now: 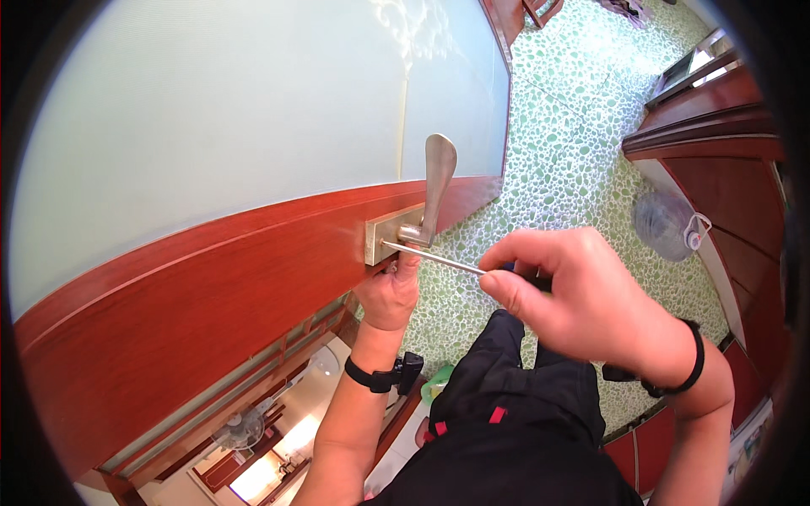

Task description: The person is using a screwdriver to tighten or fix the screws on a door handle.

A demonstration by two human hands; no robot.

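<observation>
My right hand (565, 291) is closed around a screwdriver, its handle mostly hidden inside the fingers. The thin metal shaft (443, 261) points left, and its tip meets a screw spot on the metal plate (375, 243) of a door handle. The lever (439, 173) of that handle stands out from the plate, rising toward the top of the view. Just below the plate, my left hand (392, 293) grips the handle's lower part at the door edge; some of its fingers are hidden. The door has a red-brown wooden frame (228, 278) around a pale panel (253, 101).
A large clear plastic bottle (664, 226) with a white carrying handle lies on the green pebble-patterned floor (557, 160) at the right. Red-brown wooden woodwork (717, 126) stands along the right side. Beyond the door at lower left, another room shows a fan (239, 428).
</observation>
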